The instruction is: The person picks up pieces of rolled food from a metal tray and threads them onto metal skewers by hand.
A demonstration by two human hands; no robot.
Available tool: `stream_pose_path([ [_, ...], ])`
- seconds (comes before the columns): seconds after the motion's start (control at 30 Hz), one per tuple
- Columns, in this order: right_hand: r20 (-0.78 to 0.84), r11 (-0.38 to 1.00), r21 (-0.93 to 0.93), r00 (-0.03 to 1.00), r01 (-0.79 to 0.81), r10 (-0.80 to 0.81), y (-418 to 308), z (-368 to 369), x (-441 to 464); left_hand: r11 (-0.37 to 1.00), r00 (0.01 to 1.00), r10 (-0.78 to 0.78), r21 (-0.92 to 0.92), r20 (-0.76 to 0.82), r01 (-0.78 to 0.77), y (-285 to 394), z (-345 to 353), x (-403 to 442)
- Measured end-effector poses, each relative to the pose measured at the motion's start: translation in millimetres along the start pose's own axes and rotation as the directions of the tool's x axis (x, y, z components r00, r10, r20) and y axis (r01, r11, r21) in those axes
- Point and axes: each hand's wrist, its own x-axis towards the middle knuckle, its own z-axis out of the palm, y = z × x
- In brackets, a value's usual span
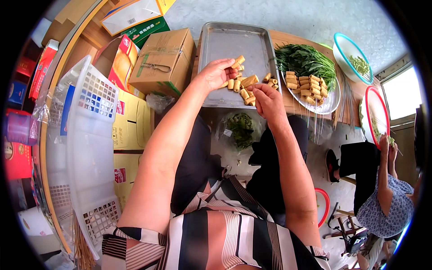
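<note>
1. The left hand (215, 74) pinches one roll (239, 61) between thumb and fingers, over the tray (234, 40); too hard a squeeze might split it.
2. Loose rolls (249, 81) lie in the tray's near end; a brushing wrist could scatter them.
3. The right hand (271, 101) has its fingertips drawn together beside them; whether they grip anything, I cannot tell.
4. Beside the plate (333, 101) of stacked rolls (310, 87), thin sticks (345, 93) jut past the bench (288, 38) edge; a bumping knee might dislodge them.
</note>
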Motion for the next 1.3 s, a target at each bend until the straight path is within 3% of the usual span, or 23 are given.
stream_pose_path([
  [0.83, -0.009, 1.0, 0.012, 1.0, 0.0, 0.0, 0.3, 2.1, -0.7, 0.998, 0.999, 0.033, 0.052, -0.016, -0.032, 0.7, 7.2, -3.2],
  [0.93, -0.019, 1.0, 0.013, 1.0, 0.008, -0.007, 2.4, 2.2, 0.2, 0.998, 0.997, 0.041, -0.051, -0.059, -0.044, -0.1, 6.9, -2.0],
  [1.3, -0.075, 0.996, -0.071, 0.995, 0.062, -0.068, 6.0, 6.7, 1.8, 0.995, 0.999, 0.032, 0.093, -0.027, -0.029, -0.3, 10.3, -4.8],
])
